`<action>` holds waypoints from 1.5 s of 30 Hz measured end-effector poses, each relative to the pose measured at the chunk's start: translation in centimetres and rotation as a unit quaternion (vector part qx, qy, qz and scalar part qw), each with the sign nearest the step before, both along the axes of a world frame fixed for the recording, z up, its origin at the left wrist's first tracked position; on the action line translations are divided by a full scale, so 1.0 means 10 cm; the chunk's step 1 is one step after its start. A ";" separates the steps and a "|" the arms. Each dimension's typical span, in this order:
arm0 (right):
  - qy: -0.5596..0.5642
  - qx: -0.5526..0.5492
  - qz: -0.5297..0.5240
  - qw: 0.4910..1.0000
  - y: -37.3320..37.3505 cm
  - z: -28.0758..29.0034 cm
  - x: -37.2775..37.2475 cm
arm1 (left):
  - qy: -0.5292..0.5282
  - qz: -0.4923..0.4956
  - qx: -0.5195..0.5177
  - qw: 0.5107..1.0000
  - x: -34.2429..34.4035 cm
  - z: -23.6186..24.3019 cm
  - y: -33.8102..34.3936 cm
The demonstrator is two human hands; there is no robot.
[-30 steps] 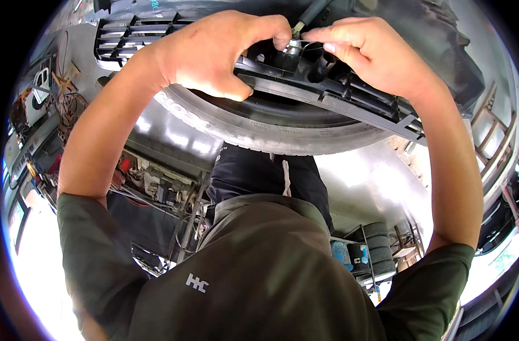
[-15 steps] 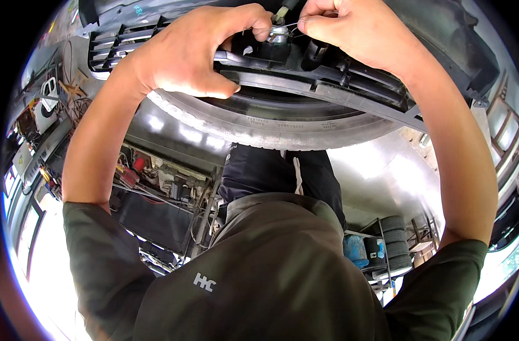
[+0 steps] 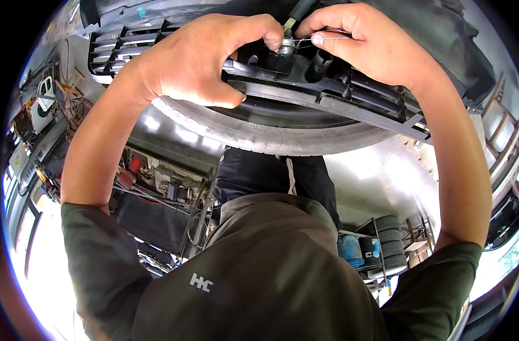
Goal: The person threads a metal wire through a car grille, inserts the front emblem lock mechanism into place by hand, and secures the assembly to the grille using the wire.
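Thin wire [image 3: 332, 36] is pinched between the thumb and forefinger of my right hand [image 3: 370, 48], and it runs left to a small silvery metal fitting [image 3: 287, 44]. My left hand [image 3: 194, 59] arches over the black plastic panel [image 3: 305, 96], thumb spread wide from the forefinger. The left fingertip bends against the fitting; the remaining left fingers are largely hidden. A pale-green-ended black piece [image 3: 290, 23] stands just above the fitting. The panel has a slatted grille [image 3: 114, 48] at the left and lies over a tyre [image 3: 259, 138].
Behind and left stands a rack of mixed parts [image 3: 168, 182]. At the lower right are stacked tyres [image 3: 390, 241] and a blue container [image 3: 350, 250]. A ladder-like metal frame [image 3: 501, 133] leans at the far right, and a dark body panel [image 3: 464, 62] spans the upper right.
Both hands and the panel appear slightly lower in view. My right hand has drawn back a little to the right from the fitting, still pinching the wire. The left fingertip stays at the fitting.
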State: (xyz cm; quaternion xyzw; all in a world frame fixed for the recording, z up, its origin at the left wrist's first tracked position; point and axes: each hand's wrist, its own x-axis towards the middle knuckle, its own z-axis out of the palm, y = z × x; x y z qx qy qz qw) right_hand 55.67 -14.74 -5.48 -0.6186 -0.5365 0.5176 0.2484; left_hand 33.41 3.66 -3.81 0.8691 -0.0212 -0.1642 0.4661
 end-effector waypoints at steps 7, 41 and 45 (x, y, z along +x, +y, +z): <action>-0.025 0.002 0.016 1.000 -0.01 0.17 0.01 | 0.000 -0.006 0.021 1.000 0.02 0.07 -0.01; -0.225 0.229 0.283 0.904 0.17 0.11 0.09 | -0.021 -0.044 0.005 0.999 0.06 0.01 0.07; -0.224 0.232 0.280 0.904 0.14 0.09 0.08 | -0.035 -0.035 0.015 0.999 0.05 0.03 0.03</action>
